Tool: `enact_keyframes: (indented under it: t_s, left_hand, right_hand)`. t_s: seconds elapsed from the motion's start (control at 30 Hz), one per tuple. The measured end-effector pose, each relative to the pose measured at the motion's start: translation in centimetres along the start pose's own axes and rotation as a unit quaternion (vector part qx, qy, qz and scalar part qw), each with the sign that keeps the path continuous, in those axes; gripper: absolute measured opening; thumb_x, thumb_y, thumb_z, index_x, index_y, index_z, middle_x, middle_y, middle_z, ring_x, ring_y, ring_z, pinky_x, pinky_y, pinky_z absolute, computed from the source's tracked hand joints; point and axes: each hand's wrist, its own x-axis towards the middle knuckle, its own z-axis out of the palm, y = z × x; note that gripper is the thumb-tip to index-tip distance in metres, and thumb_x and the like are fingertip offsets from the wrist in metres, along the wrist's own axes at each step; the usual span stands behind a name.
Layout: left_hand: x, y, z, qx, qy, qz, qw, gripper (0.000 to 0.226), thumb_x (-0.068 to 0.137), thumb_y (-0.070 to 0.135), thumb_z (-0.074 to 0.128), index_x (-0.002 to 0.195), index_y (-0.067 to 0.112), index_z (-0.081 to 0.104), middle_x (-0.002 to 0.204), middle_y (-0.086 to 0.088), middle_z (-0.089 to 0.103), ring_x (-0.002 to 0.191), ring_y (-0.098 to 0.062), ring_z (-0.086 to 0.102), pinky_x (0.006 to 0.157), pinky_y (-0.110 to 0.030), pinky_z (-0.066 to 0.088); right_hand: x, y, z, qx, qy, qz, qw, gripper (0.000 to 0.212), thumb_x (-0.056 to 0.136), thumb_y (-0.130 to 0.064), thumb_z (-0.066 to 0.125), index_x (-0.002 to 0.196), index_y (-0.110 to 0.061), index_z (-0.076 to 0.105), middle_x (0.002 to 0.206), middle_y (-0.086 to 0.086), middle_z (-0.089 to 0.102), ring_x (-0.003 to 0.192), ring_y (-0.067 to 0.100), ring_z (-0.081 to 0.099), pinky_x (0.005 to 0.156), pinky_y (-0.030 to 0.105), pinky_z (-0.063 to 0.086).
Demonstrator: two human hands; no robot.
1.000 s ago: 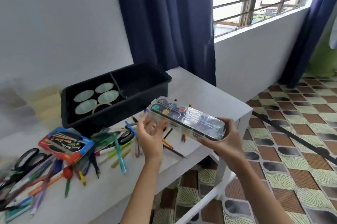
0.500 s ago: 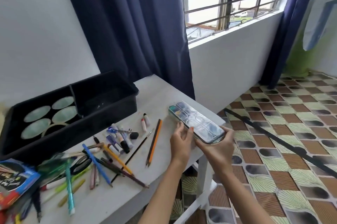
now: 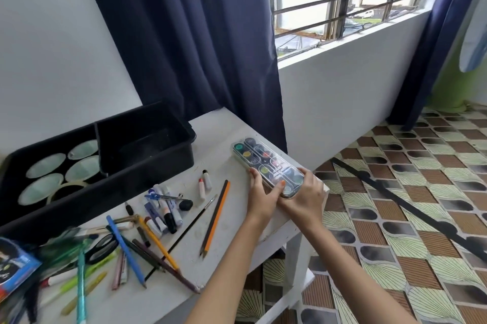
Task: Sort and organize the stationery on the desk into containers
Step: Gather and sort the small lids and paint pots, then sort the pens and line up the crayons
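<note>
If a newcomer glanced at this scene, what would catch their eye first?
Most likely the clear paint box with coloured pans, held by the left hand and right hand at the right end of the desk. Next, the jumble of pens and pencils at the lower left, before the black divided tray.

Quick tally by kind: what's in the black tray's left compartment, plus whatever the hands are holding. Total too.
Pale round discs: 4
Tape roll: 1
Paint box, gripped by left hand and right hand: 1
Total: 6
</note>
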Motion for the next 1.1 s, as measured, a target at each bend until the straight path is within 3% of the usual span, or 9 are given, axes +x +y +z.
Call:
enact_keyframes:
  t_s: [0.13,0.27,0.43,0.53,0.63,0.77,0.87,1.0,1.1]
  left_hand:
    - [-0.5,1.7,0.2,0.005,0.008,0.016,1.0,0.097,0.082,0.044,0.064,0.151,0.018,0.002,0.156,-0.004,0.016,0.14,-0.016,0.027,0.114,-0.039,0.03]
    - [-0.5,2.3,0.2,0.01,-0.011,0.027,1.0,0.084,0.094,0.024,0.056,0.15,0.014,-0.006,0.157,0.003,0.002,0.143,-0.011,0.013,0.115,-0.025,0.021]
    - [-0.7,2.4,-0.2,-0.019,-0.022,0.003,1.0,0.084,0.092,0.028,0.058,0.15,0.02,-0.002,0.153,0.004,0.02,0.138,-0.012,0.029,0.114,-0.033,0.029]
    - [-1.6,3.1,-1.5,-0.019,0.001,-0.003,1.0,0.065,0.095,0.031,0.052,0.149,0.018,0.018,0.148,-0.001,0.035,0.136,-0.013,0.034,0.111,-0.03,0.033]
    - [-3.6,4.0,-4.2,-0.051,0.098,0.021,0.994,0.035,0.097,0.02,0.049,0.132,0.02,0.048,0.124,0.004,0.054,0.116,-0.008,0.051,0.085,-0.009,0.043]
    - [-6.6,4.1,-9.5,-0.086,0.214,0.046,0.972,0.019,0.096,0.016,0.049,0.108,0.023,0.062,0.109,0.005,0.064,0.103,-0.006,0.059,0.085,-0.017,0.047]
    - [-9.8,3.8,-13.8,-0.088,0.286,0.053,0.953,0.017,0.095,0.014,0.05,0.102,0.02,0.064,0.101,0.002,0.066,0.095,-0.008,0.061,0.08,-0.016,0.048]
    - [-14.8,2.7,-19.4,-0.096,0.367,0.064,0.923,0.02,0.093,0.005,0.049,0.094,0.017,0.066,0.094,-0.003,0.069,0.09,-0.013,0.064,0.08,-0.023,0.051]
    - [-18.5,1.6,-23.1,-0.095,0.407,0.047,0.907,0.023,0.092,0.004,0.048,0.094,0.018,0.067,0.092,-0.002,0.069,0.089,-0.013,0.065,0.082,-0.028,0.053]
  right_hand:
    - [1.0,0.3,0.2,-0.029,-0.021,-0.005,0.999,0.075,0.065,-0.044,0.077,0.124,-0.008,0.047,0.111,0.011,0.058,0.105,0.03,0.048,0.091,0.041,0.035]
    - [0.9,0.5,0.4,-0.067,-0.024,-0.009,0.997,0.082,0.067,-0.048,0.075,0.129,-0.005,0.043,0.117,0.014,0.054,0.107,0.031,0.046,0.092,0.039,0.033]
    - [0.9,0.1,0.4,-0.117,-0.046,0.006,0.992,0.09,0.069,-0.048,0.074,0.137,-0.003,0.036,0.126,0.019,0.045,0.116,0.034,0.041,0.097,0.042,0.031]
    - [0.2,-1.1,0.7,-0.181,-0.044,-0.054,0.981,0.088,0.075,-0.044,0.072,0.142,-0.004,0.032,0.139,0.02,0.034,0.13,0.037,0.03,0.105,0.049,0.025]
    - [-1.5,-3.7,1.9,-0.111,-0.049,-0.156,0.98,0.059,0.08,-0.027,0.071,0.131,-0.005,0.05,0.132,0.015,0.046,0.125,0.031,0.038,0.104,0.049,0.035]
    - [-4.4,-8.3,4.1,0.076,-0.124,-0.165,0.976,0.022,0.087,-0.009,0.064,0.109,-0.008,0.067,0.1,0.004,0.062,0.091,0.018,0.059,0.084,0.034,0.051]
    - [-7.1,-11.8,5.7,0.147,-0.192,-0.132,0.961,0.017,0.088,-0.005,0.061,0.102,-0.009,0.07,0.09,0.005,0.068,0.071,0.003,0.059,0.065,0.011,0.047]
    - [-11.9,-15.8,8.1,0.193,-0.268,-0.113,0.937,0.013,0.09,-0.009,0.059,0.097,-0.012,0.07,0.086,0.001,0.07,0.073,0.008,0.063,0.066,0.022,0.051]
    - [-15.7,-18.5,9.5,0.209,-0.329,-0.099,0.915,0.013,0.092,-0.011,0.058,0.097,-0.014,0.07,0.085,0.001,0.069,0.07,0.008,0.062,0.06,0.014,0.045]
